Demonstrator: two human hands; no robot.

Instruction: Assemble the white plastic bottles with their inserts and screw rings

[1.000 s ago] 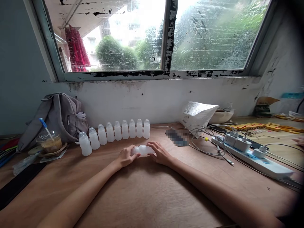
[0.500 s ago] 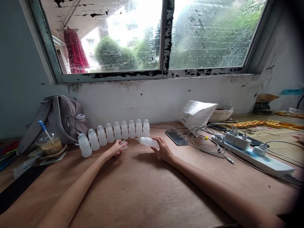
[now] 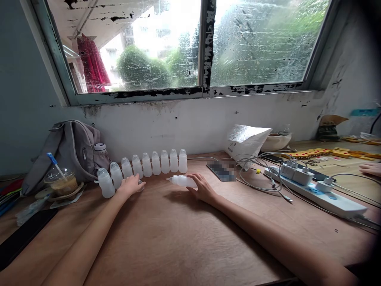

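Observation:
My right hand (image 3: 203,189) grips a frosted white squeeze bottle (image 3: 183,181) by its base. The bottle lies nearly level just above the table, its thin pointed nozzle (image 3: 169,179) facing left. To the left, my left hand (image 3: 130,186) is low over the wood with its fingers on a small clear cap (image 3: 140,183), partly hidden by them. Behind both hands stands a row of several frosted bottles with clear domed caps, such as the leftmost bottle (image 3: 105,183) and the rightmost bottle (image 3: 182,162). My left hand overlaps part of this row.
A grey backpack (image 3: 74,147), an iced drink cup (image 3: 64,182) and a black flat object (image 3: 25,236) are at left. On the right are a phone (image 3: 220,171), a white pouch (image 3: 247,143), tangled cables (image 3: 253,178), a power strip (image 3: 321,194) and another person's hand (image 3: 370,169).
My left hand has moved left and down toward the bottle row with the clear cap. My right hand holds the bottle almost in place, its nozzle slightly lower.

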